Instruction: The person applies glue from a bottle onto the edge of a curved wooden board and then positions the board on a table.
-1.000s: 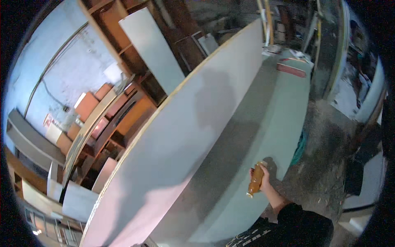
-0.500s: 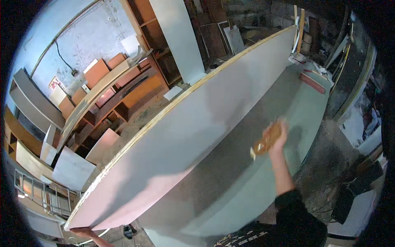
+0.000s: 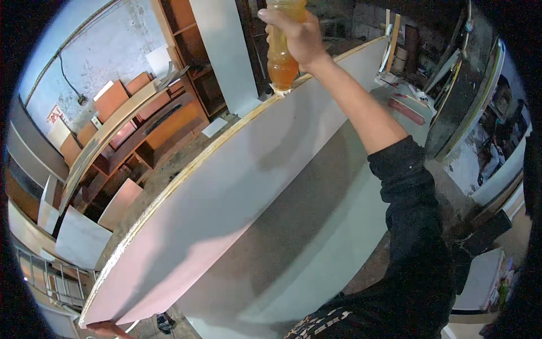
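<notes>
Twelve o'clock: right hand [image 3: 305,42] hugs the bottle [image 3: 281,61], probably gluing the board [image 3: 226,189]; next needs slow sliding. Eight o'clock: left hand [image 3: 108,329], grip unclear.

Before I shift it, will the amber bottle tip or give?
The amber bottle would likely tip if the right hand let go, being mouth-down. Its waisted, translucent wall suggests flexible plastic. Weight probably gathers low, where amber looks deepest.

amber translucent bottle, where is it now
The amber translucent bottle is at the top of the head view, near the middle, held inverted in the right hand, its white tip at the yellowish upper edge of the large pale board.
</notes>
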Tool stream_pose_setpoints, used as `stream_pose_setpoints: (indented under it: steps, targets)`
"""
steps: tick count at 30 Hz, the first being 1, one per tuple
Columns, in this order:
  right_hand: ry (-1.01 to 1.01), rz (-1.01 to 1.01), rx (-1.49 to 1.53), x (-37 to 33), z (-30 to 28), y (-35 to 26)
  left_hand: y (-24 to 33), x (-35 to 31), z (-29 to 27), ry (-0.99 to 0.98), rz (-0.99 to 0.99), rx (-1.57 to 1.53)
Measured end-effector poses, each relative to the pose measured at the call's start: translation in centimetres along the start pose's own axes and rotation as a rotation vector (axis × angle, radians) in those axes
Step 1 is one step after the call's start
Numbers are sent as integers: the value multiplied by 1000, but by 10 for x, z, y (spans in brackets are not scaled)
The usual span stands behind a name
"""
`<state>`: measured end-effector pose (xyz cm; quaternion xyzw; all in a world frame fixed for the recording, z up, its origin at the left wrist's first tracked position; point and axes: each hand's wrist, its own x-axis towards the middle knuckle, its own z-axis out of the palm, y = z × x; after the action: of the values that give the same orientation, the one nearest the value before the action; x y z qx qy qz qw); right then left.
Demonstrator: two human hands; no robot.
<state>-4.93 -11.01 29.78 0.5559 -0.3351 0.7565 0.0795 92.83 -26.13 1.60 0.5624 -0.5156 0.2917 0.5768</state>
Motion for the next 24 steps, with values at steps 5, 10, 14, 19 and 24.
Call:
stream_pose_setpoints:
  steps: [5, 10, 14, 19, 24]
  targets:
    - [49, 247, 93, 3, -1, -40, 3, 0, -2, 59, 18, 141]
    - [-20, 173, -52, 5, -8, -13, 2, -3, -8, 73, 15, 195]
    - [117, 203, -89, 14, -32, 0, 8, -7, 0, 65, 11, 213]
    - [182, 60, -459, 28, -64, 9, 1, -8, -5, 76, 5, 237]
    - [230, 114, -435, 35, -69, 22, -21, -11, -6, 77, 15, 260]
